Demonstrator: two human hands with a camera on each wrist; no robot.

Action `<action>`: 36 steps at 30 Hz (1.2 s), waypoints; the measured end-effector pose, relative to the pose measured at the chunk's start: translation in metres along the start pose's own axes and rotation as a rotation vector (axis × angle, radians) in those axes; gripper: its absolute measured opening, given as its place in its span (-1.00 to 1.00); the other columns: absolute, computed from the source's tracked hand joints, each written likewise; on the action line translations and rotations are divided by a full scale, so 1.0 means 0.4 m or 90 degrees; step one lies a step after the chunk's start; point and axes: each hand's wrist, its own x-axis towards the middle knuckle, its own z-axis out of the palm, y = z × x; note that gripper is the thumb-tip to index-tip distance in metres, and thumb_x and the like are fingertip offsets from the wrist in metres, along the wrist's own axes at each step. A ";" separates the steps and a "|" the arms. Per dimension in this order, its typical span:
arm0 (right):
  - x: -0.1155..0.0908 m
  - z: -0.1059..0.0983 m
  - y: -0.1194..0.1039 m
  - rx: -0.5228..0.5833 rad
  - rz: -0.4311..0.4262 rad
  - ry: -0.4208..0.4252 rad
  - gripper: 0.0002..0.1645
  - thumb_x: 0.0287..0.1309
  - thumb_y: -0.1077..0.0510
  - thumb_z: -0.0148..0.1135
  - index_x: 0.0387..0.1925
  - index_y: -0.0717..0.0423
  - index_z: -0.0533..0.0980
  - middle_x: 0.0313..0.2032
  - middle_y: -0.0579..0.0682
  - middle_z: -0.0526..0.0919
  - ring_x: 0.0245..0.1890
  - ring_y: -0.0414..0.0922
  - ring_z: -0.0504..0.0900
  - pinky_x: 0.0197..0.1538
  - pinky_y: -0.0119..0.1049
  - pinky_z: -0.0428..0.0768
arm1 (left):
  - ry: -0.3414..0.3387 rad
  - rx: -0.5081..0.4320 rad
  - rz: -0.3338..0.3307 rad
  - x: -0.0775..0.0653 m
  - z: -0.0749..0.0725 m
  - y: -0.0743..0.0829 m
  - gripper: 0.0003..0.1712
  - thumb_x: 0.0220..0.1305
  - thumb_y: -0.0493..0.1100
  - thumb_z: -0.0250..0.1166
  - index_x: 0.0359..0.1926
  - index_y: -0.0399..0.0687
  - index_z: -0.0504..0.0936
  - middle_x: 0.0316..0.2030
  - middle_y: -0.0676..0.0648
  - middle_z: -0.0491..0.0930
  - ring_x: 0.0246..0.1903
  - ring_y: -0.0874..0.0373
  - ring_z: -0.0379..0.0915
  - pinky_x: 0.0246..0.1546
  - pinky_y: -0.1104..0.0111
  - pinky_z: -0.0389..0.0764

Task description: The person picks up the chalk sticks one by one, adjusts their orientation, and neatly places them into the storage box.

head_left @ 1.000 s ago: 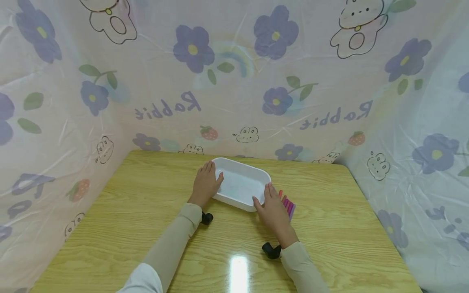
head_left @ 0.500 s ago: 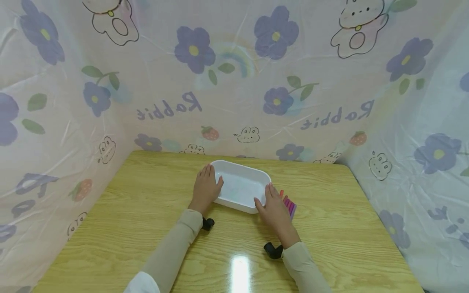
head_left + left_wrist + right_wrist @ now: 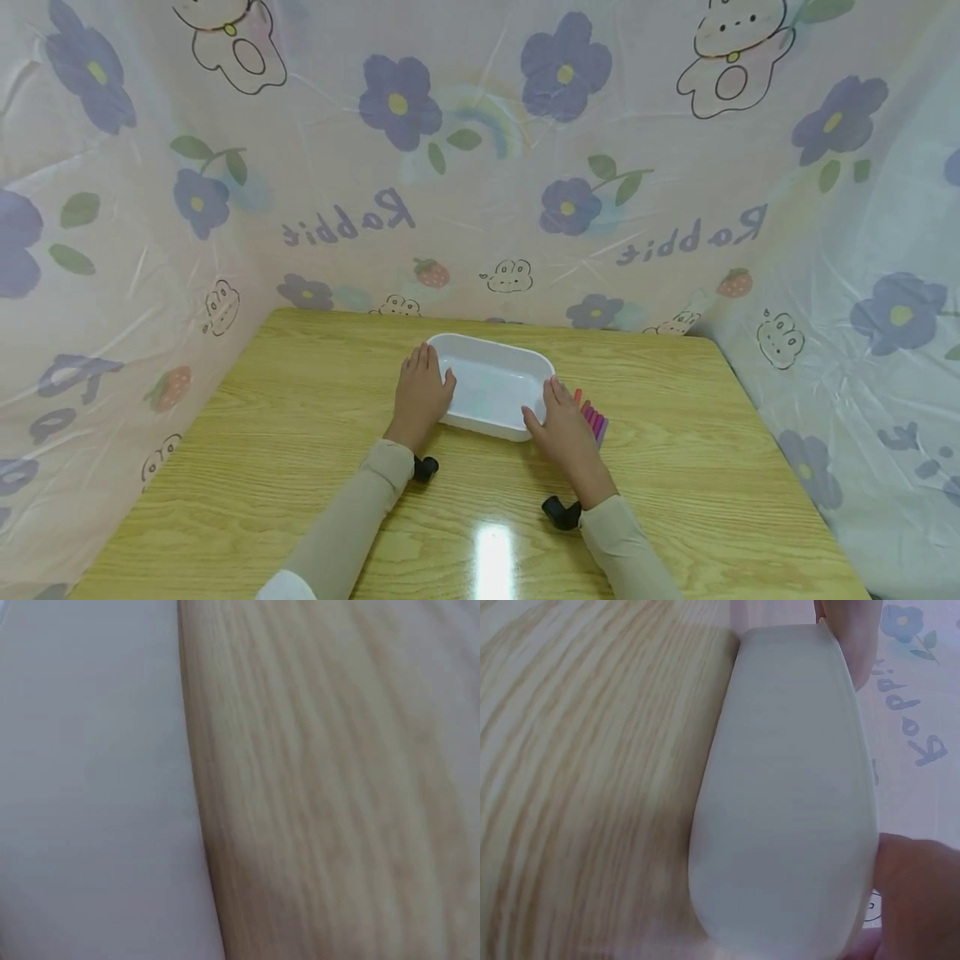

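Observation:
A white rectangular tray with rounded corners sits slightly slanted on the wooden table, with nothing inside. My left hand grips its left end, thumb toward the inside and fingers along the outer edge. At the opposite end my right hand holds the tray in the same manner. Several coloured sticks, orange to purple, lie just right of the right hand, which partly hides them. The right wrist view shows the tray's outer wall and a thumb at its rim. White tray wall fills the left wrist view's left side.
The wood-grain table extends around the tray. A patterned curtain rises behind it and on both sides. Black wrist cameras sit close to the tabletop, and a light reflection shines near the front.
The tray's left end has come slightly nearer to me, with the left hand moving along with it, so the tray slants less. Its right end has barely shifted. The sticks look unmoved.

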 end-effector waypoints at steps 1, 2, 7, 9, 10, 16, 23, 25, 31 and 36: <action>-0.001 0.000 0.000 -0.001 -0.003 0.001 -0.12 0.26 -0.22 0.00 0.30 0.41 0.15 0.33 0.29 0.10 0.31 0.19 0.13 0.29 0.02 0.14 | 0.002 0.001 -0.001 -0.003 -0.001 0.001 -0.27 0.39 0.05 -0.16 0.33 -0.45 0.10 0.33 -0.33 0.10 0.33 -0.14 -0.02 0.30 0.07 0.01; -0.002 0.000 0.000 -0.001 -0.002 0.000 -0.12 0.26 -0.22 0.00 0.30 0.40 0.16 0.33 0.28 0.10 0.31 0.18 0.13 0.29 0.02 0.14 | 0.002 -0.001 -0.002 -0.007 -0.002 0.001 -0.28 0.39 0.05 -0.16 0.33 -0.46 0.10 0.33 -0.33 0.10 0.33 -0.14 -0.02 0.30 0.07 0.02; -0.004 -0.001 0.000 -0.003 -0.012 0.006 -0.13 0.26 -0.21 0.01 0.30 0.41 0.17 0.33 0.28 0.12 0.30 0.19 0.16 0.27 0.03 0.16 | 0.005 -0.006 -0.015 -0.021 -0.009 0.007 -0.28 0.38 0.03 -0.15 0.33 -0.47 0.09 0.33 -0.34 0.09 0.33 -0.15 -0.02 0.30 0.07 0.02; -0.004 -0.001 0.000 -0.004 -0.013 0.007 -0.13 0.26 -0.20 0.02 0.29 0.41 0.17 0.33 0.28 0.12 0.30 0.18 0.16 0.27 0.03 0.17 | 0.005 -0.010 -0.020 -0.026 -0.012 0.009 -0.27 0.38 0.03 -0.14 0.33 -0.48 0.09 0.33 -0.35 0.09 0.33 -0.15 -0.02 0.30 0.07 0.01; -0.004 -0.001 0.000 -0.003 -0.013 0.006 -0.13 0.26 -0.21 0.02 0.29 0.40 0.17 0.33 0.27 0.12 0.30 0.18 0.16 0.27 0.02 0.17 | 0.005 -0.008 -0.023 -0.029 -0.013 0.010 -0.27 0.38 0.03 -0.14 0.33 -0.47 0.09 0.33 -0.35 0.09 0.33 -0.15 -0.02 0.30 0.07 0.01; -0.007 -0.002 0.000 0.007 -0.015 0.004 -0.15 0.26 -0.18 0.03 0.30 0.40 0.18 0.33 0.25 0.12 0.31 0.17 0.15 0.28 0.02 0.16 | 0.024 -0.008 -0.032 -0.051 -0.020 0.018 -0.28 0.37 0.01 -0.08 0.31 -0.51 0.11 0.30 -0.39 0.12 0.31 -0.19 0.00 0.29 0.05 0.03; -0.019 -0.009 -0.004 0.008 -0.018 -0.008 -0.18 0.25 -0.15 0.06 0.30 0.36 0.19 0.34 0.21 0.12 0.32 0.16 0.14 0.28 0.01 0.16 | 0.031 -0.017 -0.050 -0.084 -0.019 0.023 -0.27 0.37 0.01 -0.08 0.31 -0.51 0.09 0.30 -0.40 0.11 0.31 -0.20 -0.01 0.29 0.03 0.02; -0.021 -0.011 -0.006 0.010 -0.016 -0.012 -0.18 0.25 -0.15 0.06 0.31 0.35 0.18 0.34 0.20 0.12 0.32 0.15 0.13 0.28 0.01 0.16 | 0.036 -0.017 -0.053 -0.090 -0.018 0.024 -0.26 0.37 0.01 -0.09 0.32 -0.51 0.08 0.31 -0.40 0.11 0.31 -0.20 -0.02 0.29 0.03 0.01; -0.027 -0.006 -0.006 0.009 -0.022 -0.011 -0.18 0.26 -0.15 0.04 0.31 0.36 0.17 0.34 0.21 0.12 0.32 0.14 0.12 0.28 0.00 0.15 | 0.034 -0.010 -0.062 -0.107 -0.022 0.026 -0.25 0.37 0.03 -0.11 0.32 -0.51 0.07 0.32 -0.40 0.08 0.32 -0.20 -0.03 0.30 0.04 0.00; -0.034 -0.004 -0.009 0.010 -0.036 0.005 -0.20 0.25 -0.12 0.07 0.29 0.38 0.20 0.33 0.22 0.14 0.31 0.15 0.15 0.27 0.00 0.18 | 0.038 -0.005 -0.066 -0.120 -0.027 0.029 -0.25 0.36 0.02 -0.10 0.32 -0.51 0.08 0.31 -0.40 0.10 0.32 -0.20 -0.03 0.30 0.04 0.01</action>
